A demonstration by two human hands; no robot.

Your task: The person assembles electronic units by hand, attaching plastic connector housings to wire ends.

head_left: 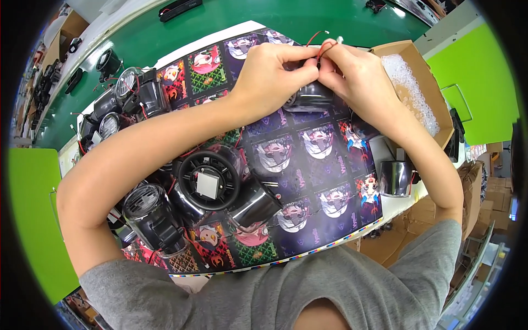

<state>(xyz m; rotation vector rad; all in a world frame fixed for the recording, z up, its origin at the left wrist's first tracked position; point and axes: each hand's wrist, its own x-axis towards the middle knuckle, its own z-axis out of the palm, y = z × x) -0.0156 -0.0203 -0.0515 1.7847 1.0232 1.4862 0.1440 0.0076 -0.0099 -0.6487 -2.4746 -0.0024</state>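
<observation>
left hand [272, 69]: pinched on red wire [322, 48] | right hand [352, 74]: pinched on same wire | black lamp [311, 98] beneath, far centre | mat [308, 181]

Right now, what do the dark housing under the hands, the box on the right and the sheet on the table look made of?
Black housing: apparently glossy moulded plastic, with bright highlights on its curved surface. Open box: brown cardboard, matte, with raw-looking edges; the bubbly clear filling looks like plastic wrap. Printed sheet: probably coated paper or thin card, lying flat, with a faint sheen.
</observation>
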